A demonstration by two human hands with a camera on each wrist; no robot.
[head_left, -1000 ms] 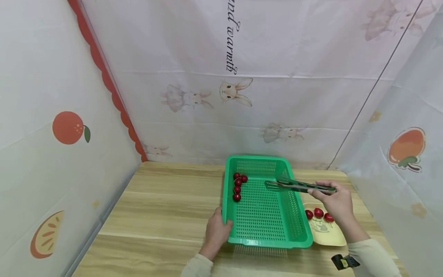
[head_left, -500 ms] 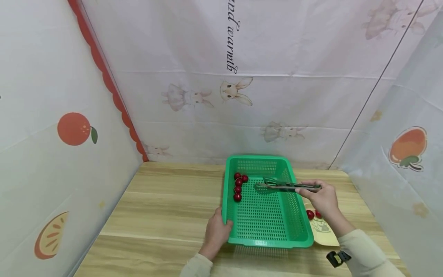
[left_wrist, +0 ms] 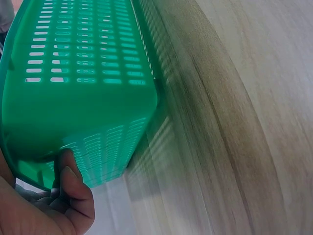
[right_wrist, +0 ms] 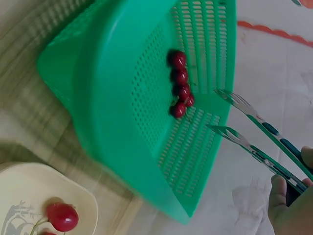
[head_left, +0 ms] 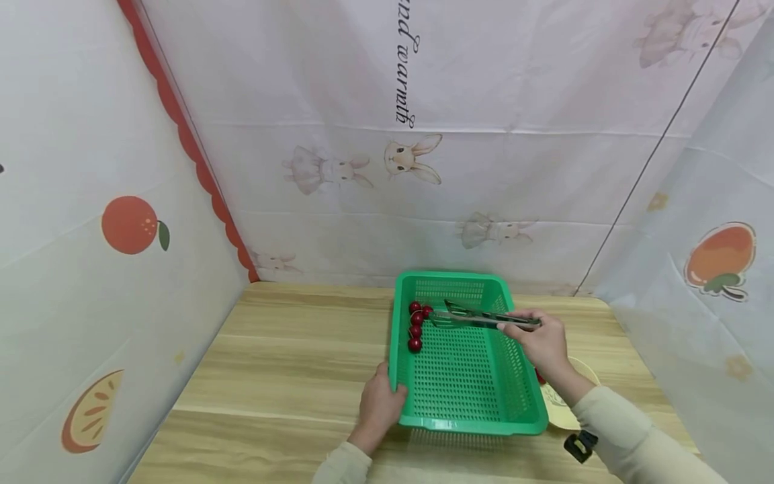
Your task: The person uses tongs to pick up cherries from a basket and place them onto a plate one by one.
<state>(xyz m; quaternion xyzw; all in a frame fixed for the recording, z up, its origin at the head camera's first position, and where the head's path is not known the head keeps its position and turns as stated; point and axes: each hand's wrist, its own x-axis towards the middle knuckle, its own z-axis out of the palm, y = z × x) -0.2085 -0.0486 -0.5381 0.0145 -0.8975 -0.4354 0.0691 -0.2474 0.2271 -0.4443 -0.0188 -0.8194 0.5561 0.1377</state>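
In the head view my left hand (head_left: 382, 403) grips the left rim of a green perforated plastic basket (head_left: 471, 426). The left wrist view shows its fingers (left_wrist: 73, 181) curled at the rim. My right hand (head_left: 547, 346) holds slim tongs (head_left: 490, 319), which reach in over the basket's right side. Their two ends stand apart with nothing between them in the right wrist view, near a small group of dark red cherries (head_left: 414, 345). Those cherries lie in a line along the basket's left side, with one beside the line.
Partly behind the right forearm, a pale yellow plate (head_left: 562, 418) sits right of the basket. At least two red cherries (right_wrist: 62, 217) with stems lie on it. The wooden tabletop (head_left: 290, 376) runs up to printed cloth walls (head_left: 338, 222).
My right hand has moved left with the tongs, bringing their ends from the basket's right part close to the cherries. The left hand and basket have stayed in place.
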